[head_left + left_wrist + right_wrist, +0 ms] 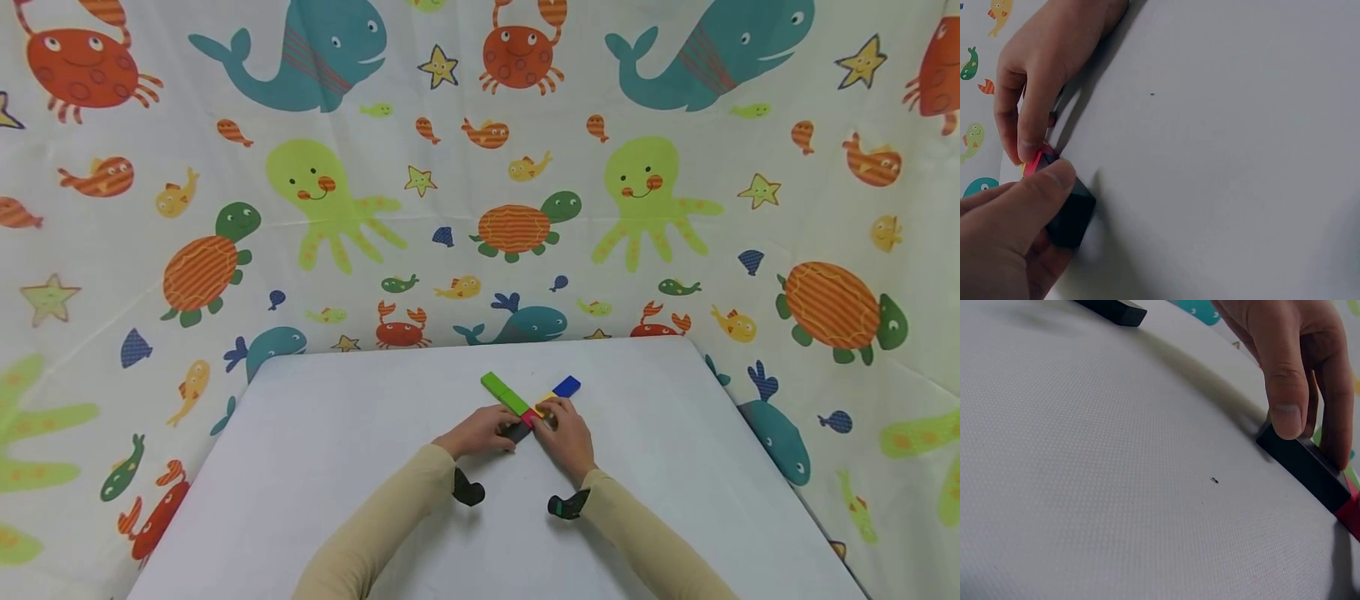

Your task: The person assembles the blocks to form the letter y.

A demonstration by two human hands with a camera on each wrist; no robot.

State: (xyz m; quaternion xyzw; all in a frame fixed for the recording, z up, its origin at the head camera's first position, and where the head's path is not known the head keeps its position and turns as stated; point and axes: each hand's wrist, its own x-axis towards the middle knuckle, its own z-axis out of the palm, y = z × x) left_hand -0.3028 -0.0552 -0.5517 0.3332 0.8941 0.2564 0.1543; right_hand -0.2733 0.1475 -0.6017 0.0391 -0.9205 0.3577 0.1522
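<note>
Several coloured blocks form an X-like shape on the white table. My left hand (pixel 483 431) pinches the black block (pixel 1307 464), thumb on one long side and fingers on the other. One end of that block meets the red block (pixel 529 417) at the centre. My right hand (pixel 567 437) has its thumb and fingers around the red block, next to the yellow block (pixel 550 395), which it partly covers. A green bar (pixel 504 392) runs away to the far left from the red block. Beyond the yellow one lies a blue block (pixel 567 386).
The white table (pixel 315 433) extends around both hands. Behind it hangs a curtain (pixel 450 292) printed with sea animals. A black wrist-worn piece (pixel 468 490) sits below the left cuff, another black piece (pixel 568 505) below the right.
</note>
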